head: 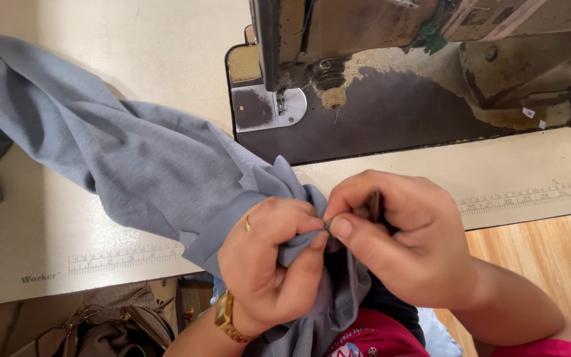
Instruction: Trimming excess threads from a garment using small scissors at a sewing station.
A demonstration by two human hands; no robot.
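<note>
A grey-blue fabric garment (133, 158) lies across the cream table and bunches up at the front edge. My left hand (269, 261), with a gold ring and a gold watch, grips a folded edge of the fabric. My right hand (398, 238) pinches the same edge right beside it, thumb tips almost touching, and a small dark tool (375, 206) shows between its fingers. Both hands sit in front of the sewing machine's bed, clear of the needle.
An old, worn sewing machine (378, 39) stands at the back, its needle plate (279, 106) on a dark bed (391, 125). A printed ruler strip (530, 195) runs along the table's front edge. A brown bag (114, 327) sits below left; wooden floor (550, 264) lies to the right.
</note>
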